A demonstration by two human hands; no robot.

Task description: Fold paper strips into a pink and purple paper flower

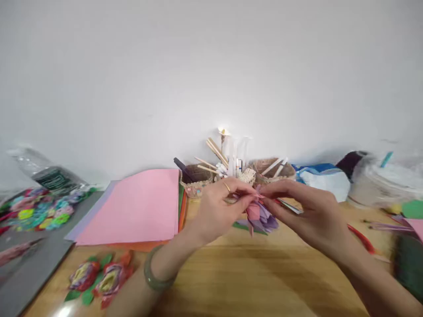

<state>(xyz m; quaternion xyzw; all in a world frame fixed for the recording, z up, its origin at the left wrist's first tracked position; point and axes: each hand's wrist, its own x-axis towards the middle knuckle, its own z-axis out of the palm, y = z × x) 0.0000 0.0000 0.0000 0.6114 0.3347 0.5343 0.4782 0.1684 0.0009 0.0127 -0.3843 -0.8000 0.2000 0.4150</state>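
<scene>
Near the middle of the view, a pink and purple folded-paper flower (261, 216) hangs just above the wooden table, with a bit of green paper below it. My left hand (223, 207), with a ring and a green bangle, pinches the flower's pink upper tip between thumb and finger. From the other side, my right hand (302, 211) pinches the same pink tip. The fingertips of both hands nearly meet there. My fingers hide part of the tip.
Stacked coloured paper (135, 209) lies left, with two paper flowers (110, 279) in front. Behind my hands stand woven baskets (198, 187) with sticks and pens. A lidded cup (380, 182) stands right; a plastic bottle (49, 174) leans far left near colourful crochet pieces (39, 211).
</scene>
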